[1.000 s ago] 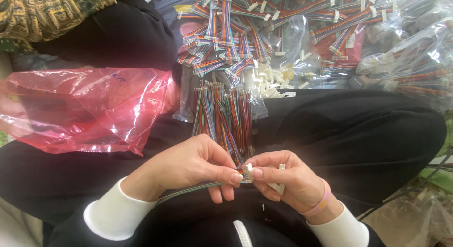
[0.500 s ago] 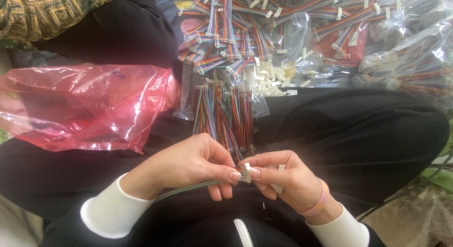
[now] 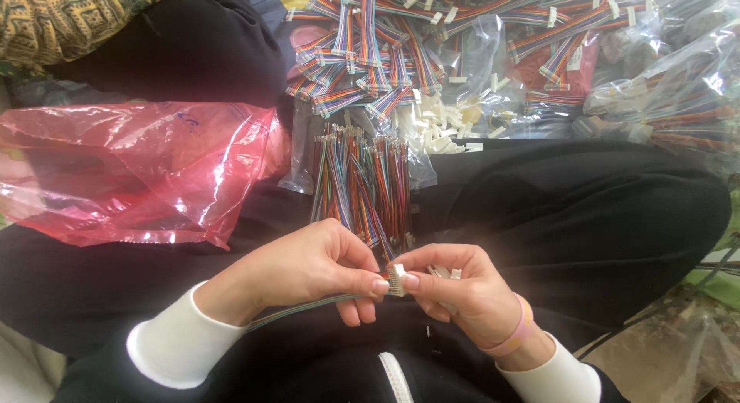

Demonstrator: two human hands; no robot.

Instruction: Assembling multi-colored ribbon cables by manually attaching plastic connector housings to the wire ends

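Pinching a flat ribbon cable (image 3: 308,307) near its end, the left hand (image 3: 308,276) has its grip closed on the cable, thumb and forefinger pressed together just beside the small white plug (image 3: 396,280). The right hand (image 3: 455,291) meets it from the other side, its grip closed on that plug, with a few more white plugs showing between its fingers. Both hands sit low over the person's lap, which is covered in black trousers (image 3: 578,210).

Taking the white plug as the landmark: the cable trails away from it to the left and down, under the left wrist. Just above it stands an upright bundle of striped wires (image 3: 362,179) in a clear bag, resting on the lap. Farther above lies a heap of rainbow cables (image 3: 401,48) with loose white plugs (image 3: 443,125) scattered at its near edge. Well to the upper left is a crumpled red plastic bag (image 3: 131,172). To the upper right lie clear bags of cables (image 3: 663,102)
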